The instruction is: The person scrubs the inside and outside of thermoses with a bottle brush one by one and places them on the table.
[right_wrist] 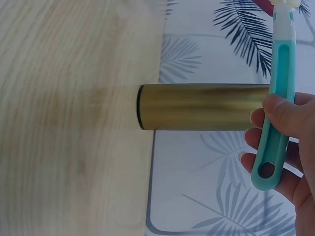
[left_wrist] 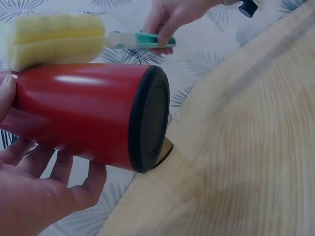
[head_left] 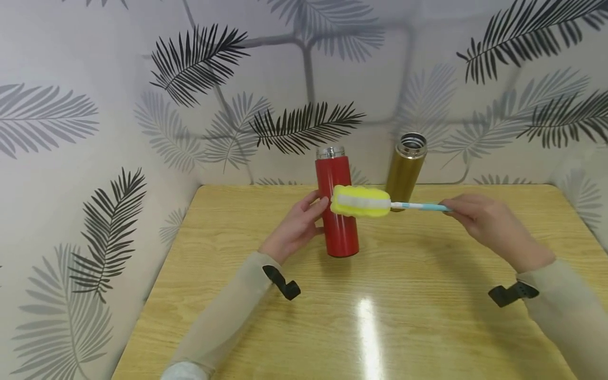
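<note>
My left hand (head_left: 298,224) grips a red vacuum flask (head_left: 338,237) from its left side, thumb on the front and fingers behind. The flask is lidless, with a steel neck on top and a black base (left_wrist: 150,120) raised off the table in the left wrist view. In my right hand (head_left: 494,224) is a bottle brush, pinched by its turquoise handle (right_wrist: 280,69) between thumb and fingers. The brush's yellow sponge head (head_left: 361,201) points left and overlaps the front of the red flask in the head view.
A gold flask (head_left: 404,171) without a lid stands upright at the table's back edge, right of the red one. The wooden table (head_left: 228,338) meets a wall (head_left: 114,137) with a leaf pattern behind and at the left.
</note>
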Motion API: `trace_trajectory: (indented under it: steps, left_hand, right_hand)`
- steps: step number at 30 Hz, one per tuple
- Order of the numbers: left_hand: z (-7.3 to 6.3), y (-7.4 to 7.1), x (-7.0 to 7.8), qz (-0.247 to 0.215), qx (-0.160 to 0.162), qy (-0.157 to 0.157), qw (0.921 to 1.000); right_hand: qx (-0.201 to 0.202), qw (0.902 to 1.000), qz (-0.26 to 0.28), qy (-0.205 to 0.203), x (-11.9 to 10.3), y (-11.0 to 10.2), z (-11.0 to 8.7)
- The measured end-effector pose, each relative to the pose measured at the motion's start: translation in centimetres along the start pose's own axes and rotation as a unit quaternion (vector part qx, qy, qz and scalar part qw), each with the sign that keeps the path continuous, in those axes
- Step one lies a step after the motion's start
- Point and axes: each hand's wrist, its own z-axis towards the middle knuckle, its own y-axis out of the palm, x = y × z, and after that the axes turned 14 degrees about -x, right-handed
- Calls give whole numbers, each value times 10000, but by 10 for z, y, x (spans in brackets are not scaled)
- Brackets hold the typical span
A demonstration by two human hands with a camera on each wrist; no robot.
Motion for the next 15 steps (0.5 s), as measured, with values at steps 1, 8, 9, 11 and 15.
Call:
trace_trajectory:
  steps: [1, 8, 9, 11, 15]
  left_hand:
    - [0, -1, 0, -71, 34, 38, 10000]
    - [0, -8, 4, -134, 195, 294, 9993]
    - [0, -8, 5, -147, 186, 319, 9992]
    - [-1, -9, 6, -178, 151, 359, 9991]
    - [-2, -7, 5, -164, 141, 334, 9992]
  right_hand:
    - [-46, 10000, -12, -31, 0, 1, -2]
    - [-221, 9995, 83, -223, 2, 9, -13]
    - [-227, 9994, 68, -264, 2, 10, -14]
    - [-227, 9992, 61, -330, 2, 11, -16]
    - [-180, 9994, 54, -302, 2, 10, -16]
